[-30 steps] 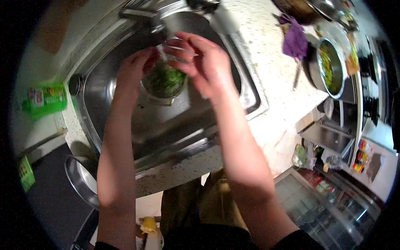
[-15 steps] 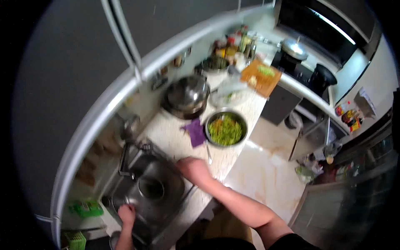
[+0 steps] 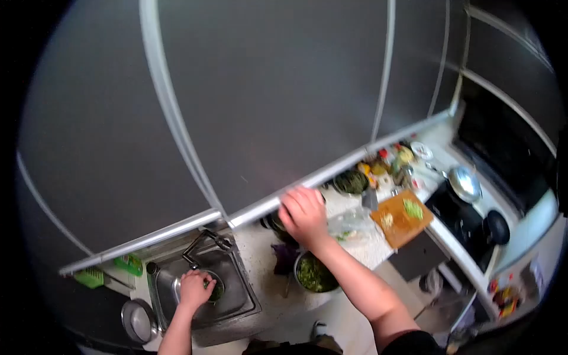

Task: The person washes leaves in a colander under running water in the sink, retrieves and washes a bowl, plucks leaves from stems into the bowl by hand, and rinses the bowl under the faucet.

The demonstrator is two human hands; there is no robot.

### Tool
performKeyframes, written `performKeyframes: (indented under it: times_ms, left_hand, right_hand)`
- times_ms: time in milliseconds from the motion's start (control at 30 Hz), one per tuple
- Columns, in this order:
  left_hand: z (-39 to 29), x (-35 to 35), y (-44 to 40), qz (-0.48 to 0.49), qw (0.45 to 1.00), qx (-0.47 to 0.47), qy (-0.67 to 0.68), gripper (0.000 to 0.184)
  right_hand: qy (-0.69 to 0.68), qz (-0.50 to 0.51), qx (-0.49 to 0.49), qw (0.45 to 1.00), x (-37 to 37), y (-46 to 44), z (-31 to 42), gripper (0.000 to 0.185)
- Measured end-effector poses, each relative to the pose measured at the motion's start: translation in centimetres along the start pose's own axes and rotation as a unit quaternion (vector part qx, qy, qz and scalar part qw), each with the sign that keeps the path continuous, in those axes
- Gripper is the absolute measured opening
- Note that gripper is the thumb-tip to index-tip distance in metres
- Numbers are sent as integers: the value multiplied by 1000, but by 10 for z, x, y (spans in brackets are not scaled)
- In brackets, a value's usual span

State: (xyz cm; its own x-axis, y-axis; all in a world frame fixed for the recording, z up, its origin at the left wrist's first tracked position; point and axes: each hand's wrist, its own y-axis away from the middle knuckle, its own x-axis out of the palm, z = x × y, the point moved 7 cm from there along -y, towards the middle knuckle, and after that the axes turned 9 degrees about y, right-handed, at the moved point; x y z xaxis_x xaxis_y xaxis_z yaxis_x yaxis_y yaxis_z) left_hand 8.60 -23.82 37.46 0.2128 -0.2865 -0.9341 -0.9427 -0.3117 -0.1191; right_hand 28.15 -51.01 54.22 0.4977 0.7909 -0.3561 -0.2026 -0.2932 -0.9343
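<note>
My left hand [image 3: 197,288] is down in the sink [image 3: 236,294], fingers bent over the left rim of a round metal bowl [image 3: 218,293] with something green inside. Raised in front of the wall cabinets, my right hand [image 3: 305,218] overlaps the cabinet's silver bottom edge [image 3: 256,214]. Its fingers are curled at that strip, with the fingertips partly hidden. Below my right forearm stands a steel basin of chopped green vegetables [image 3: 315,273]. Left of the basin lies a purple cloth [image 3: 285,258].
Dark wall cabinets [image 3: 272,100] overhang the counter. A wooden cutting board [image 3: 402,220] bears chopped pieces, beside a clear plastic bag [image 3: 353,228]. A lidded pan [image 3: 464,183] stands on the stove at right. The faucet [image 3: 204,244] rises behind the sink; a metal pot [image 3: 139,321] is at its left.
My right hand has risen from the counter by the sink to the cabinet's bottom edge. My left hand has moved onto the bowl in the sink. The view has tilted up toward the cabinets.
</note>
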Motion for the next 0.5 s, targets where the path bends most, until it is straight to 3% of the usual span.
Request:
performKeyframes:
  times_ms: [100, 133, 233, 367, 467, 500]
  left_hand:
    - [-40, -43, -5, -6, 997, 3, 79, 19]
    - [-60, -59, -4, -8, 995, 17, 93, 18]
    - [-133, -106, -10, -48, 976, 96, 190, 16]
    - [-230, -167, -37, -171, 940, 248, 162, 25]
    - [-288, -200, -69, -340, 898, 275, 51, 35]
    - [-302, -207, -79, -384, 882, 272, 11, 37]
  right_hand:
    - [-24, 40, -19, 999, -51, 22, -4, 31]
    - [-40, 1, -11, 999, -75, 28, -6, 30]
    - [-42, -34, 77, 996, -131, 71, -33, 26]
    - [6, 51, 277, 959, -175, 123, -87, 29]
    - [10, 78, 336, 939, -185, 142, -117, 34]
    - [-81, 41, 382, 920, -184, 150, -130, 35]
